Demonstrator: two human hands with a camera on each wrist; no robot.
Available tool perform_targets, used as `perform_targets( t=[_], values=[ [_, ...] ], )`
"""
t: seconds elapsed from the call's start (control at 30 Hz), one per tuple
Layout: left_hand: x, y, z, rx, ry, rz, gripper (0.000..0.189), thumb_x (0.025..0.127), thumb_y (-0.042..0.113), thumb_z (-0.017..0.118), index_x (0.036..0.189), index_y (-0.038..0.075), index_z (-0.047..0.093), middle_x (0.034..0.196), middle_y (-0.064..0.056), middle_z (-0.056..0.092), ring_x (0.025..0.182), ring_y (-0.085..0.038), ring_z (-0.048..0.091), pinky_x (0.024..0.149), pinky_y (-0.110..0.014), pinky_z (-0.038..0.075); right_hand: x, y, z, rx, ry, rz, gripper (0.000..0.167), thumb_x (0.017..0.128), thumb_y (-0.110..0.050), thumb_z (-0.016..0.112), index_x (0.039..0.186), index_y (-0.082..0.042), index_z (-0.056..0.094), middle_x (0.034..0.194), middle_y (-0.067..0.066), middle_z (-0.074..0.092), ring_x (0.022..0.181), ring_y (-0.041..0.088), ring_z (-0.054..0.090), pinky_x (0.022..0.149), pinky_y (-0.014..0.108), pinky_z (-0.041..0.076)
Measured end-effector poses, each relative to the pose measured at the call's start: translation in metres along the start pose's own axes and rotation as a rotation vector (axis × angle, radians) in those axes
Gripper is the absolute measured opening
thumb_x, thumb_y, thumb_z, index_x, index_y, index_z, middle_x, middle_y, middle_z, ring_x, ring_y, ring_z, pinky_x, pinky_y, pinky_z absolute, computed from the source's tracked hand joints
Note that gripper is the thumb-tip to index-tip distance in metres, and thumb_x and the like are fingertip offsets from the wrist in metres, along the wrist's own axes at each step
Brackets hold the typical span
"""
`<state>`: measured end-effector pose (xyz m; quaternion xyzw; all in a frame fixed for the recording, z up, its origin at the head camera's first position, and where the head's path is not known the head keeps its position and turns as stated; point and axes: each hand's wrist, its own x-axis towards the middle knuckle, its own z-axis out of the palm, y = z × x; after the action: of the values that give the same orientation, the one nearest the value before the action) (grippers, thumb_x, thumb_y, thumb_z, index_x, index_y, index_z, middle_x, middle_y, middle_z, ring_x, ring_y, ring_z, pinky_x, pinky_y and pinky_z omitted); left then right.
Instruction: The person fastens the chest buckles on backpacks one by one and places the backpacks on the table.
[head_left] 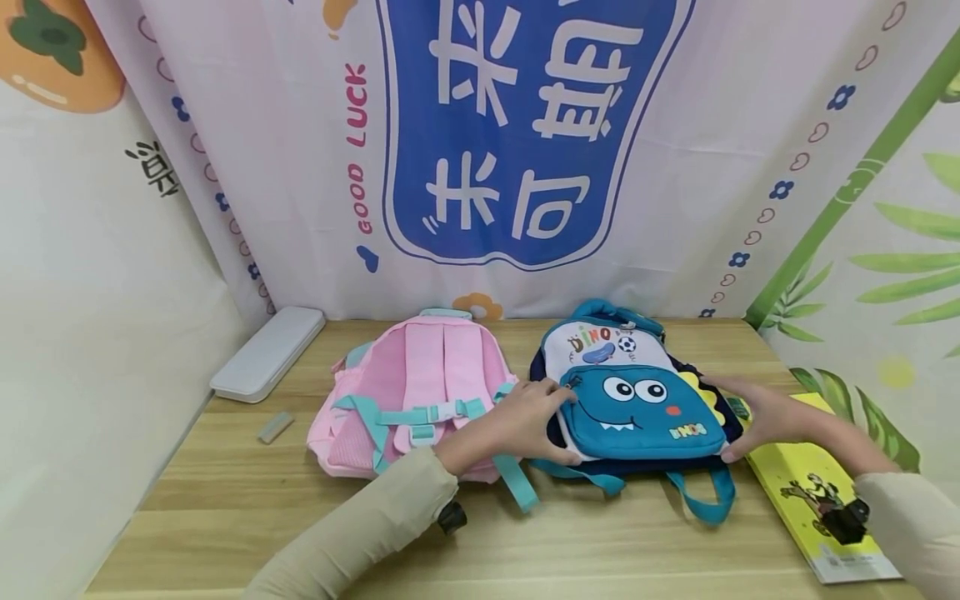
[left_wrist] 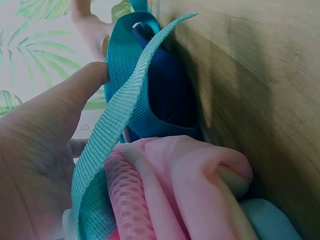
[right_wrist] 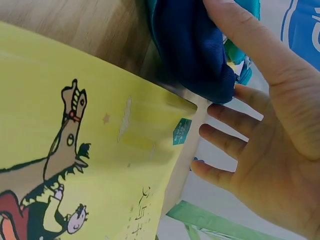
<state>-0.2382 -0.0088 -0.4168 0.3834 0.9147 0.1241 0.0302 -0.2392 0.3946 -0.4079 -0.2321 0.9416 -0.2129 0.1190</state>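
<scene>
A blue dinosaur backpack (head_left: 637, 421) lies front up on the table, its carry handle toward the back wall. My left hand (head_left: 528, 417) touches its left side, thumb by the lower corner and fingertips at the front pocket's edge. My right hand (head_left: 765, 412) is at the opposite side, thumb near the lower right corner. In the right wrist view the fingers (right_wrist: 225, 117) are spread and fairly straight beside the navy side of the bag. A pink backpack (head_left: 423, 358), straps up, lies under my left forearm; its turquoise webbing strap (left_wrist: 120, 107) crosses the left wrist view.
A yellow book (head_left: 795, 467) with a horse-rider picture lies right of the blue bag, beneath my right forearm. At the far left are a pale case (head_left: 268, 354) and a small eraser-like block (head_left: 276, 427). A printed curtain (head_left: 315, 167) hangs behind the wooden table (head_left: 225, 508).
</scene>
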Motion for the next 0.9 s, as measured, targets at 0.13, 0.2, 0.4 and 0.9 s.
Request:
perform_targets(
  t=[0.13, 0.2, 0.4, 0.9],
  values=[
    [0.002, -0.0001, 0.0001, 0.007, -0.008, -0.003, 0.082, 0.082, 0.063, 0.075, 0.146, 0.017, 0.052, 0.145, -0.009, 0.054, 0.133, -0.024, 0.052, 0.115, -0.048, 0.04, 0.0015, 0.0025, 0.0025, 0.019, -0.009, 0.009, 0.116, 0.067, -0.038, 0.094, 0.153, 0.009, 0.031, 0.152, 0.04, 0.037, 0.134, 0.063, 0.037, 0.098, 0.074, 0.042],
    [0.0029, -0.0002, -0.0005, 0.004, -0.015, -0.004, 0.08, 0.083, 0.062, 0.075, 0.145, 0.018, 0.052, 0.144, -0.009, 0.055, 0.132, -0.024, 0.053, 0.114, -0.047, 0.041, 0.0017, 0.0039, 0.0036, 0.032, -0.022, 0.024, 0.119, 0.067, -0.039, 0.094, 0.154, 0.009, 0.029, 0.153, 0.04, 0.034, 0.136, 0.064, 0.034, 0.099, 0.075, 0.039],
    [0.005, -0.0001, -0.0018, -0.008, 0.0, -0.007, 0.071, 0.085, 0.061, 0.074, 0.14, 0.019, 0.056, 0.139, -0.009, 0.058, 0.129, -0.024, 0.056, 0.112, -0.046, 0.043, 0.0021, 0.0066, 0.0074, 0.063, -0.048, 0.045, 0.124, 0.067, -0.038, 0.094, 0.157, 0.008, 0.022, 0.156, 0.041, 0.028, 0.138, 0.065, 0.029, 0.101, 0.076, 0.037],
    [0.0091, 0.0009, 0.0043, 0.01, 0.029, 0.017, 0.061, 0.088, 0.06, 0.071, 0.129, 0.016, 0.064, 0.129, -0.007, 0.057, 0.115, -0.021, 0.061, 0.104, -0.04, 0.048, -0.0029, 0.003, 0.0015, 0.063, 0.001, 0.02, 0.104, 0.073, -0.032, 0.091, 0.154, 0.002, 0.036, 0.154, 0.038, 0.035, 0.136, 0.063, 0.035, 0.094, 0.071, 0.047]
  ],
)
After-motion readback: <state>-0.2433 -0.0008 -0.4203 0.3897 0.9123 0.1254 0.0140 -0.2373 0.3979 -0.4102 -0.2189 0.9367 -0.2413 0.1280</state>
